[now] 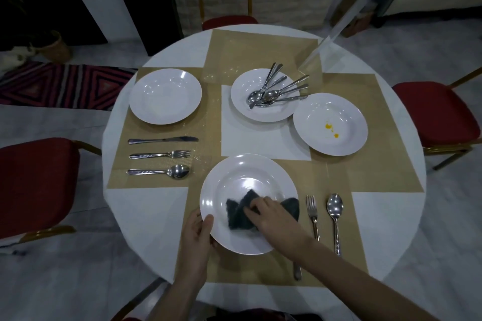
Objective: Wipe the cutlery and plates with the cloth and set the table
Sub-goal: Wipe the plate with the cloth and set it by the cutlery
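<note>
Stained plate point(330, 124) beside cutlery-heaped plate point(245, 107); fork point(312, 214), spoon point(335, 219) right.

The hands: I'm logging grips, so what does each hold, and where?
The left hand grips the near plate at its left rim; the right hand presses the dark cloth at its middle.

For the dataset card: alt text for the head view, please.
A person's right hand presses a dark cloth into the near white plate while the left hand grips its rim. Beyond on the round table are a clean plate, a yellow-stained plate and a plate piled with cutlery.
</note>
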`<control>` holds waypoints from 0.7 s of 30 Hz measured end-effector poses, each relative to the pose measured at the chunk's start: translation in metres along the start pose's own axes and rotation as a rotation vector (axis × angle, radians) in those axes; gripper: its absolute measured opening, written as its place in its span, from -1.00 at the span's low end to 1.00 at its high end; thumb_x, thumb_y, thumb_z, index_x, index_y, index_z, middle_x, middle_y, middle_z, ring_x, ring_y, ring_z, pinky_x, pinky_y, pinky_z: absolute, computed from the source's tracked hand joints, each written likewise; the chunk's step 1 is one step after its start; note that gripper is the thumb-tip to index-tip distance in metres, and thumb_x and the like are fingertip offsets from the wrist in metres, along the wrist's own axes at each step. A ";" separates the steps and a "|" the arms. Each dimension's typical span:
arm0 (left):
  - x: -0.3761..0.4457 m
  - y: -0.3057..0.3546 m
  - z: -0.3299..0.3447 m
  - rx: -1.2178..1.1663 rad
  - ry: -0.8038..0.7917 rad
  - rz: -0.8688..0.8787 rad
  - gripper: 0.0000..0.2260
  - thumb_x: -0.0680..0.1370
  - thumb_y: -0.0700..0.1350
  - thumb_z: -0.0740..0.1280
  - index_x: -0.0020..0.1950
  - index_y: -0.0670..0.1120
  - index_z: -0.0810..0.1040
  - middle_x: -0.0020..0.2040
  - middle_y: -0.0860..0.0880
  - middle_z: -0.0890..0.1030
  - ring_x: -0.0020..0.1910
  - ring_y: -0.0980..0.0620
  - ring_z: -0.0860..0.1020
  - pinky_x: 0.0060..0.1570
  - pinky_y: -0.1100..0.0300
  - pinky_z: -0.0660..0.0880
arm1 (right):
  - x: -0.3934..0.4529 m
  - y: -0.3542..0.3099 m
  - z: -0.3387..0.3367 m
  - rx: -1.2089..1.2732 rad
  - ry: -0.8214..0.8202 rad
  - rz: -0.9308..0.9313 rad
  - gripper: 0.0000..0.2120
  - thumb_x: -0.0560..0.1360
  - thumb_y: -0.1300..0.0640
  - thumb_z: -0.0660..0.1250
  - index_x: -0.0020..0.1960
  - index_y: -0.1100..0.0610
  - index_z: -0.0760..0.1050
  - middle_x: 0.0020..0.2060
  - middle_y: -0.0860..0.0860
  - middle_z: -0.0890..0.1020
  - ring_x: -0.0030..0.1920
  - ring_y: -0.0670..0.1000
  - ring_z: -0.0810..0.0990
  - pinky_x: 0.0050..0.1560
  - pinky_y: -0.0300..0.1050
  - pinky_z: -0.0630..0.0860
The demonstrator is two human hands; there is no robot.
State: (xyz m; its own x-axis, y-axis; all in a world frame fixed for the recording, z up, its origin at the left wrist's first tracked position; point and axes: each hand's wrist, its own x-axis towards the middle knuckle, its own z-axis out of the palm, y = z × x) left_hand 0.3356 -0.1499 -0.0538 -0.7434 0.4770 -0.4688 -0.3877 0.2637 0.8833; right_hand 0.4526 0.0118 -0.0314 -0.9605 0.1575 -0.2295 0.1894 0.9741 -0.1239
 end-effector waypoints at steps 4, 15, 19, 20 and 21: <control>0.002 0.003 -0.010 -0.017 0.067 0.028 -0.79 0.59 -0.07 0.29 0.10 0.25 0.55 0.01 0.17 0.66 0.03 0.05 0.63 -0.05 0.02 0.63 | -0.014 0.015 -0.018 -0.124 0.035 0.052 -0.69 0.25 0.20 0.54 -0.01 0.14 0.65 -0.13 0.07 0.61 -0.11 0.07 0.61 -0.07 -0.03 0.60; -0.011 -0.006 -0.002 0.051 0.044 -0.014 -0.82 0.62 -0.14 0.24 0.06 0.12 0.57 -0.08 0.06 0.69 -0.15 0.11 0.66 -0.27 0.19 0.58 | -0.002 -0.034 0.018 0.121 0.034 -0.165 -0.59 0.40 0.22 0.47 0.24 0.13 0.56 0.04 0.11 0.61 0.01 0.08 0.59 0.04 -0.04 0.57; -0.019 -0.006 0.002 0.037 0.014 -0.011 -0.84 0.63 -0.14 0.22 0.10 0.02 0.58 -0.12 0.03 0.69 -0.15 0.04 0.65 -0.30 0.22 0.55 | 0.021 -0.031 0.017 -0.015 0.105 -0.166 -0.61 0.34 0.02 0.53 0.13 0.08 0.63 -0.06 0.03 0.64 -0.08 0.02 0.62 -0.07 -0.13 0.58; -0.020 -0.006 0.003 0.034 0.006 -0.016 -0.85 0.63 -0.14 0.23 0.11 0.01 0.57 -0.11 0.02 0.68 -0.14 0.02 0.64 -0.29 0.21 0.54 | 0.024 -0.026 0.016 -0.053 0.104 -0.163 -0.60 0.32 0.00 0.52 0.13 0.07 0.63 -0.07 0.02 0.64 -0.08 0.02 0.61 -0.09 -0.13 0.58; -0.022 -0.007 0.004 0.028 0.000 -0.024 -0.86 0.62 -0.13 0.24 0.11 0.02 0.56 -0.10 0.00 0.68 -0.14 0.01 0.63 -0.30 0.20 0.53 | 0.026 -0.019 0.015 -0.085 0.100 -0.154 -0.59 0.32 0.01 0.52 0.15 0.08 0.62 -0.05 0.03 0.63 -0.06 0.03 0.61 -0.08 -0.11 0.58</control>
State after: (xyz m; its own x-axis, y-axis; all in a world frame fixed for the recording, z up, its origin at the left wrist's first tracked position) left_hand 0.3563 -0.1589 -0.0494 -0.7343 0.4702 -0.4896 -0.3901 0.2980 0.8712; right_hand 0.4270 -0.0049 -0.0498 -0.9930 0.0172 -0.1170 0.0252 0.9974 -0.0671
